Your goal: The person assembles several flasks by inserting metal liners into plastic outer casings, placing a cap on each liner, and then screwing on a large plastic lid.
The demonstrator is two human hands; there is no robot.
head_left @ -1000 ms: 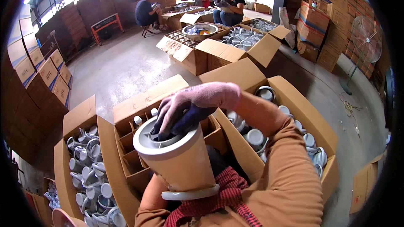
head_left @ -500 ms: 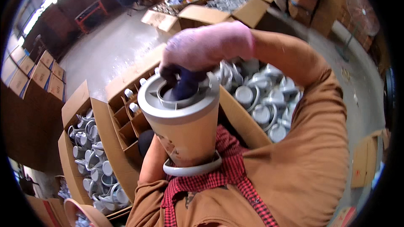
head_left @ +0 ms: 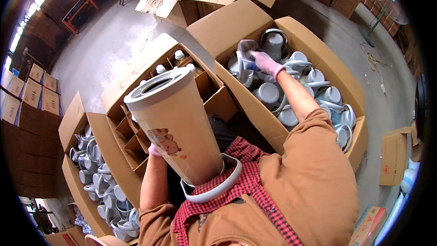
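Note:
A tall beige flask casing [head_left: 180, 127] with a cartoon print and a grey rim leans in front of my body. Its grey handle [head_left: 218, 187] lies against my checked apron, and the round opening [head_left: 159, 85] at its top faces up. My left hand [head_left: 155, 151], in a pink glove, holds the casing low on its left side, with the fingers hidden behind it. To the right, my gloved right hand [head_left: 266, 64] is inside an open carton, closed on a clear plastic bag [head_left: 248, 50]. What the bag contains is hard to make out.
Grey lidded parts with ring handles [head_left: 316, 76] fill the right carton [head_left: 334, 45]. A divided carton [head_left: 132, 91] with white-capped bottles [head_left: 179, 55] stands behind the casing. Another carton of grey parts [head_left: 98, 177] is at left. A fan [head_left: 387, 9] stands far right.
My right hand has left the casing's top opening and moved right into the carton of grey parts, taking hold of a plastic bag. The casing now tilts more to the left.

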